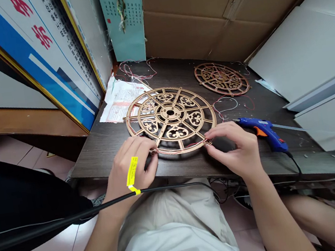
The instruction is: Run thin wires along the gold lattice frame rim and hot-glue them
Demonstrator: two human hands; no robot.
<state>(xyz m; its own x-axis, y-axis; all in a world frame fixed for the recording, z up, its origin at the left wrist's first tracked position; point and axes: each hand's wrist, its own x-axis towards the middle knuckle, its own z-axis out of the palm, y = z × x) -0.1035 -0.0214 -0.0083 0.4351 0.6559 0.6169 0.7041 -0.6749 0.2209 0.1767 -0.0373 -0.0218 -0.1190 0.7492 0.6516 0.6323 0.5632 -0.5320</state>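
A round openwork wooden panel (170, 112), with spokes and scroll cut-outs, is held above the dark table near its front edge. My left hand (133, 158) pinches its near left rim, thumb below and fingers above. At the near right rim my right hand (236, 144) grips it between thumb and fingers. Thin red wire runs along the panel's near edge between the hands. Beneath the panel, its far left side overlaps a printed paper sheet (120, 101) in view.
A blue glue gun (264, 132) lies right of my right hand, its cord dropping over the edge. Behind it are a second openwork disc (222, 78) and loose wires (137, 71). Framed boards (59, 53) stand left, cardboard (189, 17) behind. A black cable (104, 206) crosses my left wrist.
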